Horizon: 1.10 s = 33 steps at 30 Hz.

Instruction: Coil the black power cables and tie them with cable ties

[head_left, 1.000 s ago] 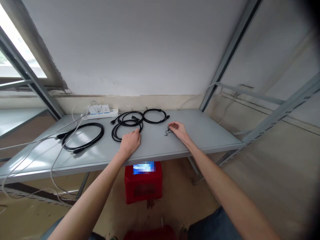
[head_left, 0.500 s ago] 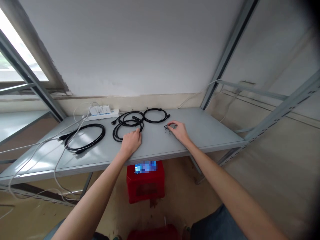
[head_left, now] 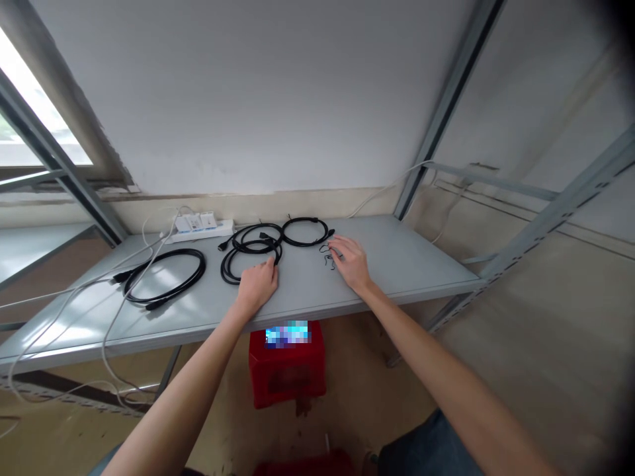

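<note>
My left hand (head_left: 258, 285) rests on the shelf with its fingers curled over the near right side of a coiled black cable (head_left: 224, 267). The hand hides that part of the coil. My right hand (head_left: 351, 260) is further right, fingertips pinched together at a thin black twist tie (head_left: 325, 248). More thin, bent black ties (head_left: 329, 262) lie loose just below those fingertips. Behind my left hand, a second black coil (head_left: 248, 227) overlaps the first. A third coil (head_left: 303, 244) lies to its right, its plug end close to my right fingertips.
At left lies another black cable coil (head_left: 204, 268) with its plugs showing. A white power strip (head_left: 201, 233) with adapters stands against the wall. White cords (head_left: 106, 324) hang over the shelf's front edge. Under the grey shelf (head_left: 397, 264) is a red stool (head_left: 288, 370) with a pixelated patch on top.
My right hand has shifted slightly, its fingers now straighter and more over the small ties. My left hand stays at the coil. The whole view has moved a little.
</note>
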{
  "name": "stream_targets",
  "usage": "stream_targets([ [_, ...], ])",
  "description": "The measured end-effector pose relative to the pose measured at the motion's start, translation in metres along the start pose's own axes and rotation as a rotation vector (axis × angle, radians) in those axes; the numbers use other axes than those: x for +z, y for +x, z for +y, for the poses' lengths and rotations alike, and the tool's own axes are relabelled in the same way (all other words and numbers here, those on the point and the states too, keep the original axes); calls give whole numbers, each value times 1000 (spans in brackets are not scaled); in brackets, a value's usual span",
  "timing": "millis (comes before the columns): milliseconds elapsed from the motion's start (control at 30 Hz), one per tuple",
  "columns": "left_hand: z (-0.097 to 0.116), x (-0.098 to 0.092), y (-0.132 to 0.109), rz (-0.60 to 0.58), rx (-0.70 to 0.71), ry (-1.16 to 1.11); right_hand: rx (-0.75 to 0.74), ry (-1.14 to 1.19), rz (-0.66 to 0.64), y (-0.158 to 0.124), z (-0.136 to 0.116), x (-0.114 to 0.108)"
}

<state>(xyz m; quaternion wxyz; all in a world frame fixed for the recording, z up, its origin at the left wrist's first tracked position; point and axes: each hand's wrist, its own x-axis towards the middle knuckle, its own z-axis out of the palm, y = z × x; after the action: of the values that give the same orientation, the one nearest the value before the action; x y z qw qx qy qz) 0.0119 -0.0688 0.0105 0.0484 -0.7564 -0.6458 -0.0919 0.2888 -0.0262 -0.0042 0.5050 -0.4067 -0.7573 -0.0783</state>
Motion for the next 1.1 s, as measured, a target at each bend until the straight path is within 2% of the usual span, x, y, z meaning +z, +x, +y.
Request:
stream_targets([
  [200, -1, 0, 0, 8, 11, -5, -82, -47, -52, 1, -2, -1],
  [367, -1, 0, 0, 11, 14, 3, -105, -38, -34, -1, 3, 1],
  [600, 1, -3, -1, 0, 5, -6, -131, -13, -109, -3, 10, 5],
  [867, -1, -2, 0, 25, 25, 6, -233, -68, -151, 0, -4, 2],
  [1100, 1, -4, 0, 4, 5, -5, -357, -19, -229, 9, -26, 26],
])
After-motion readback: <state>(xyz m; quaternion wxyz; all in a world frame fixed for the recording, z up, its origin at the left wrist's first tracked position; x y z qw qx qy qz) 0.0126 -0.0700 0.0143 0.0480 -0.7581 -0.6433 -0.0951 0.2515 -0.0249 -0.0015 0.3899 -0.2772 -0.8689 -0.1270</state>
